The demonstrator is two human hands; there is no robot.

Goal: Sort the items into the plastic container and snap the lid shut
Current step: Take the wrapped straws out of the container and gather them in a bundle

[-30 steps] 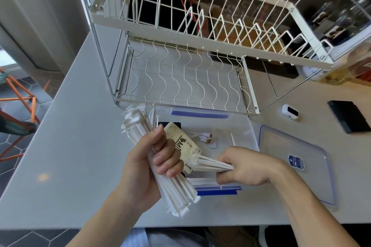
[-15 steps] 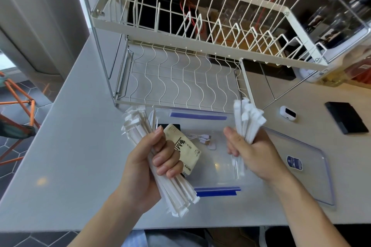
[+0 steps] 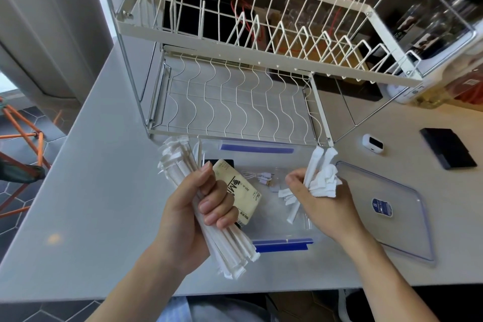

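Note:
My left hand (image 3: 193,217) grips a thick bundle of white paper-wrapped straws (image 3: 230,251) together with a beige packet (image 3: 237,191), held over the left side of the clear plastic container (image 3: 282,246) with blue clasps. My right hand (image 3: 321,204) is closed on a smaller bunch of wrapped straws (image 3: 320,172), bent and crumpled in the fist, above the container's right part. A white cable (image 3: 258,178) lies on the container's floor. The clear lid (image 3: 407,219) lies flat on the counter to the right.
A white two-tier wire dish rack (image 3: 235,102) stands right behind the container. A small white device (image 3: 373,143) and a black flat case (image 3: 447,148) lie at the right. Bottles and jars (image 3: 439,21) crowd the back right. The counter's front edge is near my body.
My right hand pulled a small bunch of straws out of the left hand's bundle, lifted it upright, and now has it bent and crumpled in the fist. The left hand stayed put.

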